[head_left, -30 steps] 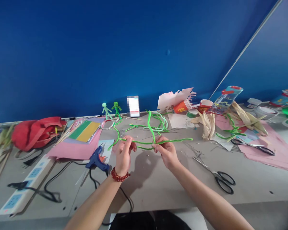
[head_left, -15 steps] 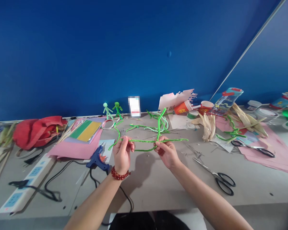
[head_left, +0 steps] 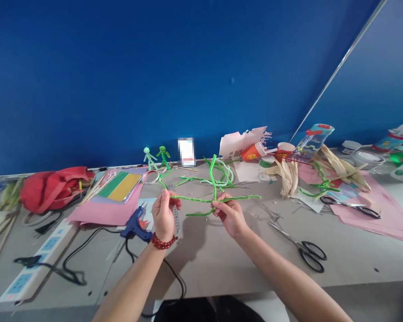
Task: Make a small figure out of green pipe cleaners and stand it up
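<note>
Between my hands stretches a bright green pipe cleaner (head_left: 193,199), with another stem crossing it upright and a lower strand running left from the crossing. My left hand (head_left: 164,212), with a red bead bracelet (head_left: 163,241) at its wrist, pinches the long stem near its left end. At the crossing, my right hand (head_left: 229,213) pinches the joined stems between thumb and fingertips; one end sticks out to its right. A clear ruler (head_left: 176,219) lies on the table beside my left hand. Behind my hands is a loose heap of green pipe cleaners (head_left: 226,174).
A blue glue gun (head_left: 137,226) with its black cord lies left, near a power strip (head_left: 36,259). Scissors (head_left: 304,248) lie at right. Two small green figures (head_left: 163,154) stand by the blue wall (head_left: 195,67). Orange paper cups (head_left: 253,152) lie at the back.
My left hand has moved slightly left and the stems have shifted left with both hands. The upright stem now stands straighter. The ruler shows more beside my left hand.
</note>
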A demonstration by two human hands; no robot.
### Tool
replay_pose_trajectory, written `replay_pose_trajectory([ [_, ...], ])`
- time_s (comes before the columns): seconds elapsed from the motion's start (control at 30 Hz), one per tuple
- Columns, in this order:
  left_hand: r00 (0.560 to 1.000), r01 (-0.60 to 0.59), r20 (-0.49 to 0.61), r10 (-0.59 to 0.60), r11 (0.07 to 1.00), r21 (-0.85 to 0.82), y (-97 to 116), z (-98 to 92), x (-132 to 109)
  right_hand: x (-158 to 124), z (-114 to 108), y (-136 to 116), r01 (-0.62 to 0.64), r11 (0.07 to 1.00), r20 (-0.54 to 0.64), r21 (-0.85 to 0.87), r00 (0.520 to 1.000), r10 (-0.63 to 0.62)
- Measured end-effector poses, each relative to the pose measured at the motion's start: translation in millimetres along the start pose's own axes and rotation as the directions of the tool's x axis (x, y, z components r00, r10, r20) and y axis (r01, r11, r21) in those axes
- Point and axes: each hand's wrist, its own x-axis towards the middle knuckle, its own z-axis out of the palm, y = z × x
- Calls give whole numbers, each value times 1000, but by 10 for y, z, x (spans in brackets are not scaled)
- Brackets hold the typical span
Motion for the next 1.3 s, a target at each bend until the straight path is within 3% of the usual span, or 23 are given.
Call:
replay_pose_trajectory([
  [0.07, 998, -50, 45, 46, 995, 90, 50, -37, 25, 13, -18, 4, 44, 998, 1, -36, 999, -44],
  [0.13, 975, -222, 72, 210, 942, 253, 150, -57, 36, 24, -31, 7, 100, 992, -9, -83, 995, -101],
  [0.17, 945, -326, 94, 313, 879, 347, 213, -53, 34, 26, -32, 9, 125, 986, -11, -107, 992, -126],
  [0.23, 872, -489, 248, 422, 719, 494, 340, -5, 16, 17, -24, 16, 157, 976, 4, -152, 987, -158],
  [0.33, 788, -610, 517, 334, 539, 581, 455, 164, -23, -18, 6, 28, 196, 959, 67, -203, 980, -186],
  [0.43, 751, -645, 602, 269, 490, 586, 452, 371, -34, -43, 32, 29, 231, 947, 102, -223, 972, -213],
  [0.63, 755, -621, 616, 225, 546, 562, 440, 547, 9, -37, 31, 31, 265, 927, 145, -265, 961, -234],
  [0.73, 798, -554, 563, 215, 628, 546, 462, 534, 21, -41, 23, 49, 280, 914, 155, -293, 957, -244],
  [0.87, 883, -352, 448, 142, 831, 431, 466, 529, 43, -31, 4, 77, 310, 876, 152, -368, 950, -272],
  [0.93, 897, -301, 426, 114, 866, 401, 469, 532, 72, -18, -11, 82, 340, 844, 152, -414, 940, -304],
  [1.03, 885, -344, 445, 141, 840, 419, 480, 519, 136, -7, -31, 67, 409, 764, 168, -499, 910, -378],
  [1.2, 845, -497, 468, 259, 703, 509, 493, 448, 237, -32, -41, 3, 523, 570, 255, -634, 837, -484],
  [1.3, 836, -512, 480, 266, 693, 507, 517, 424, 246, -41, -47, -18, 525, 535, 254, -662, 829, -498],
])
